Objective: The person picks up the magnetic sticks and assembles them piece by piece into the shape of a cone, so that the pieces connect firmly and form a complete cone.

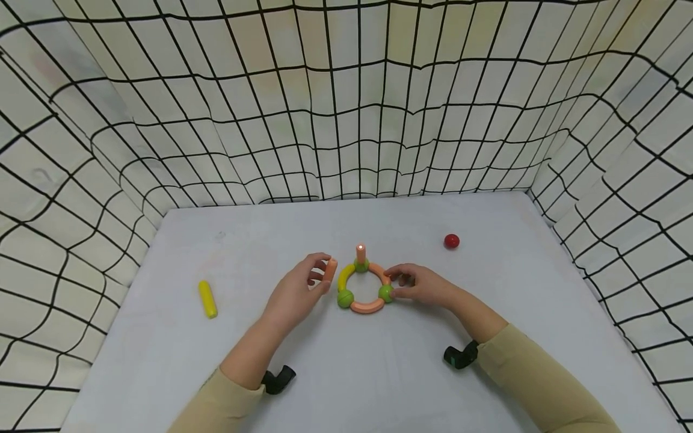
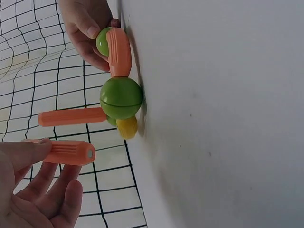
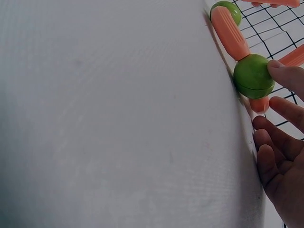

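Observation:
My left hand [image 1: 292,294] pinches a short orange toy rod [image 1: 329,270] between thumb and fingers, held up left of a ring. A small pale disc shows in the rod's end in the left wrist view. The ring lies on the table, built from three green balls, a yellow curved piece [image 1: 344,277] and two orange curved pieces [image 1: 367,307]. Another orange rod [image 1: 361,253] stands upright on the far green ball [image 1: 361,265]. With thumb and fingertips my right hand [image 1: 425,284] holds the ring at its right green ball [image 1: 385,293].
A yellow rod [image 1: 207,299] lies on the white table [image 1: 368,373] at the left. Toward the back right sits a red ball [image 1: 452,241]. Black netting [image 1: 346,132] rises behind the table and along both sides.

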Demonstrator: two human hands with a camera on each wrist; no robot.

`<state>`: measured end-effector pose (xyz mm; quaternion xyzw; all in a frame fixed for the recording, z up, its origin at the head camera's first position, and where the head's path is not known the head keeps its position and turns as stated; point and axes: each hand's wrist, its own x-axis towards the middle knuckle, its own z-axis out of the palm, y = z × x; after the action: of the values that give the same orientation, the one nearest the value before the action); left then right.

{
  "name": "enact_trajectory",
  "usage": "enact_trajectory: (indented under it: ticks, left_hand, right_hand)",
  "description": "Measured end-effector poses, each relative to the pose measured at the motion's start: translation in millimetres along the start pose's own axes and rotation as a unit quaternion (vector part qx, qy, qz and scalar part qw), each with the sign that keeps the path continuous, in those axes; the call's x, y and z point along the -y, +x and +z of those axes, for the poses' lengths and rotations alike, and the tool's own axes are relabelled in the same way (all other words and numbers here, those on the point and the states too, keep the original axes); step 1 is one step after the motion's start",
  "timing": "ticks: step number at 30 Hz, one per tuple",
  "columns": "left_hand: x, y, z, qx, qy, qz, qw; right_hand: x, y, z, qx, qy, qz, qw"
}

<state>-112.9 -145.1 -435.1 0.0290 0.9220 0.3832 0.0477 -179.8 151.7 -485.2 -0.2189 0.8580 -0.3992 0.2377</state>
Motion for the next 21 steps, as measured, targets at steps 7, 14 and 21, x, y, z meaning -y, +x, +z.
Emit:
enact_trajectory:
  ticks: [7, 14, 21]
  left_hand:
    - [-13.3, 0.1, 11.5, -0.004, -0.001, 0.032, 0.9995]
    - [-20.0, 1.9, 18.8, 0.013, -0.002, 0.024, 0.9996]
    - [-21.1, 2.3, 24.8, 0.03, 0.001, 0.023, 0.9993]
  right_hand:
    - [0, -0.1, 0, -0.002, 0.0, 0.002, 1.0]
    - [-4, 2.9, -1, 0.0, -0.001, -0.003, 1.0]
    - [-8, 4.2, 0, 0.001, -0.005, -0.001, 1.0]
